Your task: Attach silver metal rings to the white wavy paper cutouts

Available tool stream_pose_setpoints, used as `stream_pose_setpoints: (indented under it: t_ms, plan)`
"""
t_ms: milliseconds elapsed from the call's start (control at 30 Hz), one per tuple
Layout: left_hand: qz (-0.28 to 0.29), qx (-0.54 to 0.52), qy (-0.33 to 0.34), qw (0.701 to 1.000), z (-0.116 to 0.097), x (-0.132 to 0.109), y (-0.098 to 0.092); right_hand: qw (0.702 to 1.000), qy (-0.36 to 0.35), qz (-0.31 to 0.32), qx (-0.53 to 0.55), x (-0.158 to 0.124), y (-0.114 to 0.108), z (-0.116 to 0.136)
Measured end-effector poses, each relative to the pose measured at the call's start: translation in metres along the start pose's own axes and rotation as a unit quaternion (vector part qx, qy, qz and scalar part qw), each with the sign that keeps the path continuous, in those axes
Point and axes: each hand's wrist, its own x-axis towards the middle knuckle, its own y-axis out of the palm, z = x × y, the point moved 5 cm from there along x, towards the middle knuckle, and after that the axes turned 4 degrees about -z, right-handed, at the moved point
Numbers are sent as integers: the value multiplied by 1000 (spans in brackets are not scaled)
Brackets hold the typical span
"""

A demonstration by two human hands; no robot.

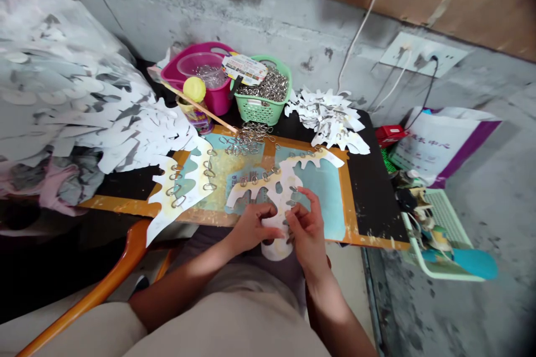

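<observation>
White cutout (pixel 285 201) in both hands (pixel 254 228) (pixel 309 234) (loosely curled)

Black tabletop (pixel 374 189) under white cutouts (pixel 288 170), metal rings (pixel 251 138), green basket (pixel 260 110) and pink tub (pixel 219 101).

This looks like a small handcraft workshop: bare concrete wall (pixel 310 28), scuffed worktable (pixel 374 206), basketed metal rings (pixel 272 86), heaped white cut-outs (pixel 138 128).

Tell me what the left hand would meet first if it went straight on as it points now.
Past the white jagged cutout it touches, the left hand would probably meet the right hand first; depth is unclear.
</observation>
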Motion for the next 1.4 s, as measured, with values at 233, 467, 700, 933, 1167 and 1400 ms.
stream_pose_setpoints:
  t_ms: [233,467,700,933,1167,1400]
  plan:
    - [-59,67,52,995,-9,-3,-2,997,37,68,12,10,-1,-3]
    - [-135,-49,14,989,9,-2,-4,990,62,128,-13,10,-7,-9]
    - [-87,-174,-66,979,0,-1,4,978,30,189,-84,2,3,-3]
    - [-124,-217,-82,965,5,-11,11,990,81,102,59,-7,-6,-45]
    - [-88,-92,-42,991,19,-1,4,990,99,99,17,11,-8,-30]
    - [-68,-111,33,991,8,1,3,991,42,114,-50,22,-2,-4]
